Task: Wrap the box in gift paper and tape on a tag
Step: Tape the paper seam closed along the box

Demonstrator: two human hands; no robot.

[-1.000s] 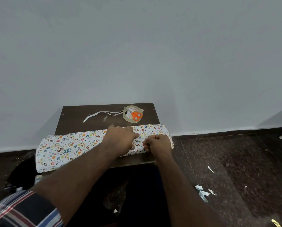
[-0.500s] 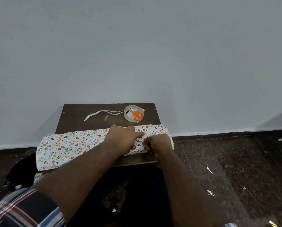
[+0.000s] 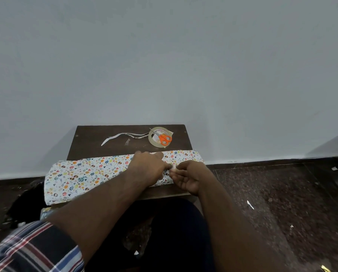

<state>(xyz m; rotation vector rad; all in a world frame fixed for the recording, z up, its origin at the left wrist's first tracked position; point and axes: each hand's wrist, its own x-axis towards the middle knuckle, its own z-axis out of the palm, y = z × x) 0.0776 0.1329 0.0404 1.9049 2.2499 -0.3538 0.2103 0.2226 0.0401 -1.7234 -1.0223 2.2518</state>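
The gift paper [image 3: 89, 173] was laid across the near half of the table [image 3: 97, 138], its left end overhanging the table edge. The box was not visible; it could not be told whether it lay under the paper. The left hand [image 3: 147, 168] was pressed flat on the paper, fingers extended toward the right. The right hand [image 3: 190, 176] was positioned just beside it at the paper's right part, fingers curled, with a small pale piece [image 3: 173, 168] pinched at the fingertips; what that piece was could not be told. At the table's far side, the scissors [image 3: 163, 137] were resting on the tape roll [image 3: 158, 137]. A paper strip [image 3: 117, 136] was lying to their left.
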